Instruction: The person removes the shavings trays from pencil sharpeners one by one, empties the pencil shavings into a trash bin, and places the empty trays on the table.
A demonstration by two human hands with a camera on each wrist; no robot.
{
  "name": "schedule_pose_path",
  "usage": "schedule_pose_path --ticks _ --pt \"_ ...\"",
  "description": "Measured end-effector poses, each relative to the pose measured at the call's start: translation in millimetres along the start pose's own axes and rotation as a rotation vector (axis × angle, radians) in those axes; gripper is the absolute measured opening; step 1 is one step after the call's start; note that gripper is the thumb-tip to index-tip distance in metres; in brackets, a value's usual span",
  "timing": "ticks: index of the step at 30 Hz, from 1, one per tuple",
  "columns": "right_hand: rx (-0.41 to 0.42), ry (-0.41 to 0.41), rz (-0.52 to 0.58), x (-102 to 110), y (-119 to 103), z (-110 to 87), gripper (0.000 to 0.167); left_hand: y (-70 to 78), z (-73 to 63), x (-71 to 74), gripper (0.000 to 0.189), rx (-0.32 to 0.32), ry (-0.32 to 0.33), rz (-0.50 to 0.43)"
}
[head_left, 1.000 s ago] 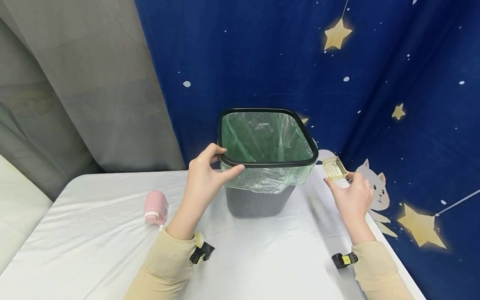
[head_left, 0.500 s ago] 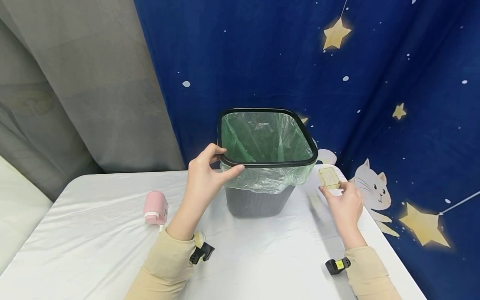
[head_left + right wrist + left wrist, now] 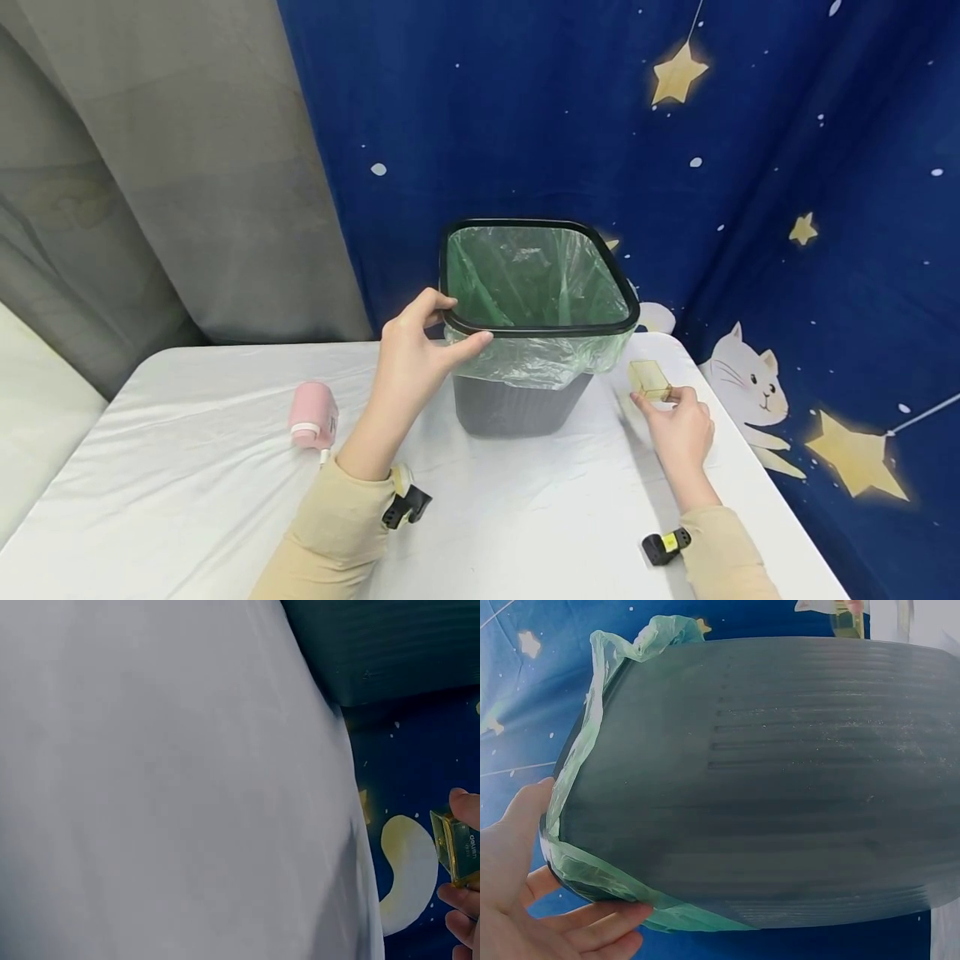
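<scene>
A grey trash bin (image 3: 517, 408) with a black rim and a green plastic liner (image 3: 525, 362) stands on the table. My left hand (image 3: 412, 350) grips the bin's near left rim corner, thumb in front and fingers at the side. In the left wrist view, the fingers of that hand (image 3: 525, 885) lie against the liner and the bin (image 3: 765, 780). To the right of the bin, my right hand (image 3: 681, 429) pinches a small clear yellow plastic box (image 3: 647, 379) between thumb and fingers. The right wrist view shows small print on this box (image 3: 463, 847).
A pink bottle-like object (image 3: 313, 412) with a white part lies left of my left forearm. A white cloth covers the table (image 3: 547, 517). Behind hang a grey curtain (image 3: 187, 167) and a blue curtain (image 3: 525, 108) with stars and a cat.
My right hand has moved left and nearer to me with the yellow box, which has tilted and looks lower. The left hand has stayed on the bin's rim.
</scene>
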State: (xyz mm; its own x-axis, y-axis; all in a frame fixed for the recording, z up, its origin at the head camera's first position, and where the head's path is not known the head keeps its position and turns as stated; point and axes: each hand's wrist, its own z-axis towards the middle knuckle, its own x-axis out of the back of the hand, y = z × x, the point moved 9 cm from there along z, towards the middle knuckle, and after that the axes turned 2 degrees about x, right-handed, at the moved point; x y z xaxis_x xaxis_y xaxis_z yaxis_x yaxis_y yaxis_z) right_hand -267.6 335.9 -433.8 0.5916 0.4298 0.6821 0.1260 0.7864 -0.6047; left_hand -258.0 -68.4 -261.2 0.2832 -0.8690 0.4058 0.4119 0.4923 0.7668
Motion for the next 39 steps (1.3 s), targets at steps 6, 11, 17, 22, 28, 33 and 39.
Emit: schedule_pose_path --ticks 6,11,17,22,28,33,39 --pt "-0.054 -0.052 -0.013 -8.5 11.0 -5.4 0.059 -0.2 -0.8 -1.3 0.046 0.001 -0.005 0.019" --pt "-0.07 -0.075 -0.015 -11.6 15.1 -6.3 0.06 0.5 -1.6 -1.1 0.045 -0.009 0.0 0.011" --pt "-0.076 -0.112 -0.027 -15.2 18.1 -5.7 0.061 2.2 -1.3 -0.6 0.046 -0.019 0.0 0.015" --pt "-0.069 -0.128 -0.035 -16.9 19.1 -3.7 0.059 3.9 0.4 -0.3 0.045 -0.03 -0.001 0.012" --pt "-0.068 -0.153 -0.065 -21.0 21.1 -2.6 0.057 2.9 0.9 -0.7 0.045 -0.018 -0.008 0.016" --pt "-0.069 -0.172 -0.084 -25.9 23.3 -4.5 0.056 2.2 0.9 -1.2 0.045 -0.013 -0.014 0.017" --pt "-0.068 -0.188 -0.085 -29.4 24.2 -6.7 0.058 1.2 0.0 -0.6 0.045 -0.004 -0.016 0.028"
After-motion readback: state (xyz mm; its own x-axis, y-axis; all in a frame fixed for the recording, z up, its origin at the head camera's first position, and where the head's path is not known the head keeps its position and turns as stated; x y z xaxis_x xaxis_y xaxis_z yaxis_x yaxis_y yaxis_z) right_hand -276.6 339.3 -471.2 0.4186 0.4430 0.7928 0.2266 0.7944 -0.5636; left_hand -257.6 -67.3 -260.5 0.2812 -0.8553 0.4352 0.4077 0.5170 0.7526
